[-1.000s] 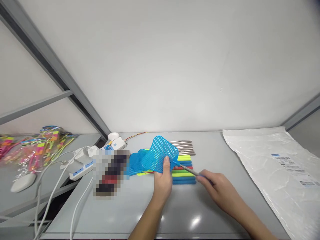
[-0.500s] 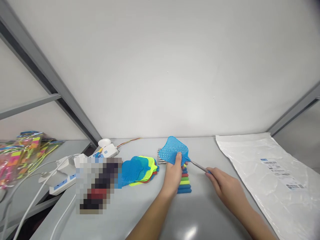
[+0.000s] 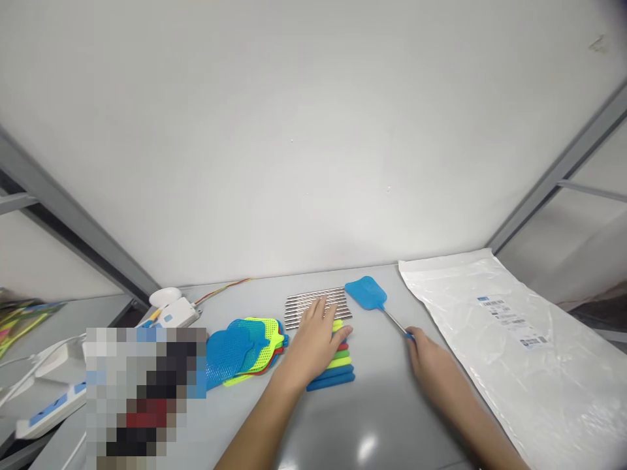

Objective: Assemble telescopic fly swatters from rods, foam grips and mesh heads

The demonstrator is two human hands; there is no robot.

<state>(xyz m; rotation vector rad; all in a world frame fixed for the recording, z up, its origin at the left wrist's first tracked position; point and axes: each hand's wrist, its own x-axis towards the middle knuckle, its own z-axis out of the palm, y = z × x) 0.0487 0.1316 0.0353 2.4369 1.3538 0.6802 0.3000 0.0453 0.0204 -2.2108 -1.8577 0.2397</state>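
Note:
My right hand (image 3: 431, 362) is closed around the grip of a blue fly swatter (image 3: 366, 292); its metal rod and perforated head point up and to the left. Fingers apart, my left hand (image 3: 316, 339) is over a row of metal rods (image 3: 313, 307) and the coloured handles (image 3: 337, 372) below them, partly covering both. It holds nothing that I can see. To its left lies an overlapping pile of loose swatter heads (image 3: 230, 352) in blue, yellow and red.
A white plastic mailing bag (image 3: 490, 326) with a label covers the right side of the table. At left are a power strip (image 3: 59, 405), a white plug block (image 3: 179, 313), cables and a pixelated patch. A wall rises behind the table.
My left hand has let go of the blue swatter head and moved down-left over the rods. The swatter, in my right hand, now stands apart to the right. The view has turned right.

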